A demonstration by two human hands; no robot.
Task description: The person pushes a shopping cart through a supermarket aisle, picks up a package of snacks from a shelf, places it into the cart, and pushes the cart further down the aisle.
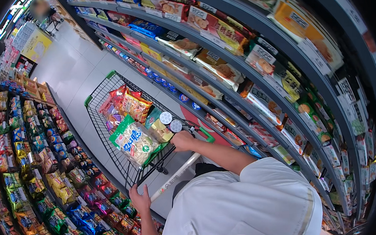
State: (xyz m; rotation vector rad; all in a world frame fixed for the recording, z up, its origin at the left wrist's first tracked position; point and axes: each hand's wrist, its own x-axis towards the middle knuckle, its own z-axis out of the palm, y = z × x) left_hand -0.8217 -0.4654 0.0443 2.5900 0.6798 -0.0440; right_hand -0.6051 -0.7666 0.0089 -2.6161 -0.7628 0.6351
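Observation:
A wire shopping cart (106, 131) with green corner caps stands before me. My left hand (140, 199) is at the left end of the white cart handle (173, 177), its thumb and fingers apart. At the basket's rear rim, my right hand (182, 141) has curled fingers; whether they hold anything is hidden. Just beyond it are two canisters with pale round lids (166, 118) and a yellowish package (161, 130). A large clear-and-green snack bag (135, 140) lies in the cart's rear left. Farther forward are an orange-red snack bag (136, 105) and a purple-toned bag (111, 115).
Tall grey shelves (249, 55) of packaged biscuits line the right side. On the left, a low display (47, 156) holds many small snack packs. Pale floor tiles (70, 70) run ahead to a yellow sign (36, 45). A person (44, 14) is at the far end.

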